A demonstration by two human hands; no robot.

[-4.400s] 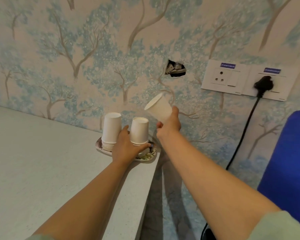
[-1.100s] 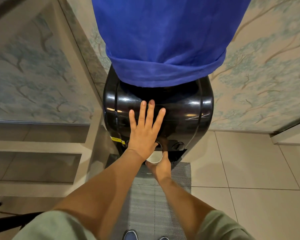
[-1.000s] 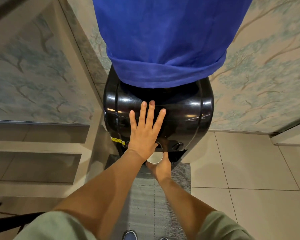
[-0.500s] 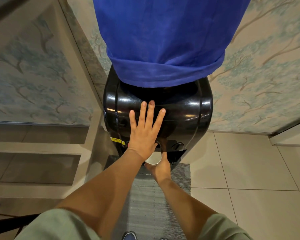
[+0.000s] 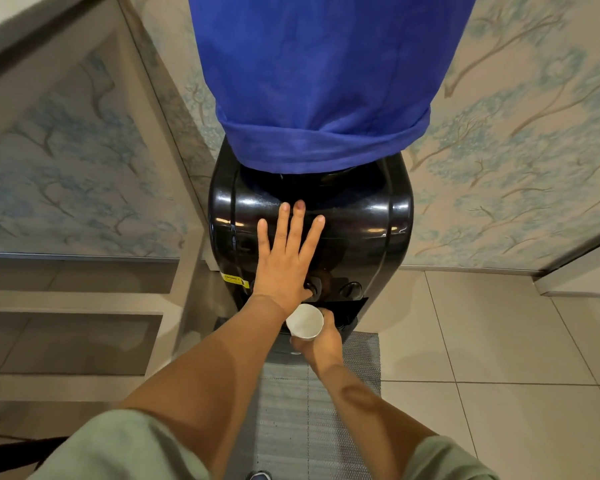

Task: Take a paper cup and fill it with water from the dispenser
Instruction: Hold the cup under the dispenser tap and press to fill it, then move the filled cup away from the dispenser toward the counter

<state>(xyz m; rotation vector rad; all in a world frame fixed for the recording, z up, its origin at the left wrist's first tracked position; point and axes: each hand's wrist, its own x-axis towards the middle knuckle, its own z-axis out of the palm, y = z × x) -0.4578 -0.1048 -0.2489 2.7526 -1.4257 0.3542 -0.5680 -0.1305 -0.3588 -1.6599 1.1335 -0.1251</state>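
A glossy black water dispenser point(image 5: 361, 220) stands against the wall, its bottle wrapped in a blue cloth cover point(image 5: 319, 81). My left hand point(image 5: 286, 258) lies flat on the dispenser's front with the fingers spread, the thumb at the middle tap button point(image 5: 314, 289). My right hand point(image 5: 321, 342) grips a white paper cup point(image 5: 305, 322) upright just below and in front of the taps. The cup's whole rim shows; I cannot tell how much water is inside. A second tap knob point(image 5: 350, 289) sits to the right.
A grey ribbed mat point(image 5: 312, 410) lies on the tiled floor point(image 5: 499, 358) in front of the dispenser. A beige counter with open shelves point(image 5: 84, 306) stands close on the left. Wallpapered walls with blue trees close in behind and on both sides.
The cup has come out a little from under the tap toward me, so its whole rim now shows. My left hand has stayed flat on the dispenser front.
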